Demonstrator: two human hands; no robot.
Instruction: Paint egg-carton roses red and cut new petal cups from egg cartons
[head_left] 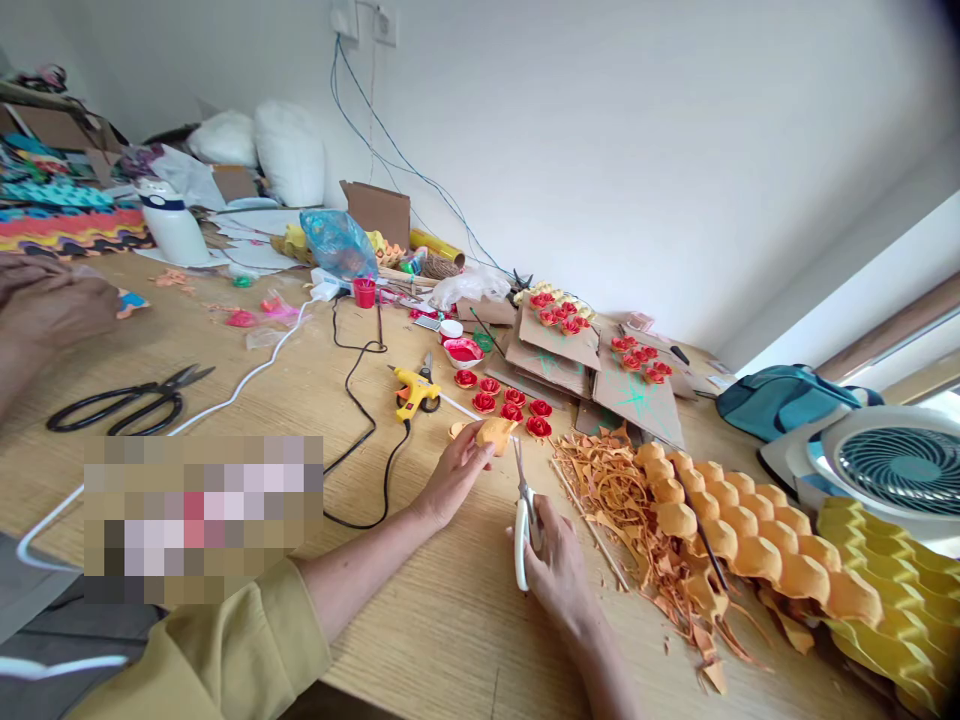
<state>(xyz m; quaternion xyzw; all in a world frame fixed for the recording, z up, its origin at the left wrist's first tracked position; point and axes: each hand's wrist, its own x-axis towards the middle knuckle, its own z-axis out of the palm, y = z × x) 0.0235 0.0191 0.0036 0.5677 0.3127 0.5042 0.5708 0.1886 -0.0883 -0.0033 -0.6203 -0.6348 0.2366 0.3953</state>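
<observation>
My left hand (453, 478) pinches a small orange egg-carton cup (495, 433) just above the wooden table (420, 620). My right hand (553, 565) is closed round the white handles of a pair of scissors (524, 505), whose blades point up toward the cup. Right of my hands lies a heap of orange carton trimmings (611, 485) beside an orange egg tray (757, 540). Several red painted roses (504, 400) lie just beyond the cup, next to a yellow glue gun (414, 390).
Black scissors (127, 402) and a white cable (247, 375) lie at the left. Cardboard pieces with more red roses (592, 350), a bowl of red paint (463, 351), a yellow egg tray (900, 580), a fan (885, 465), a blue bag (780, 398). Another person's hand (37, 315) at far left.
</observation>
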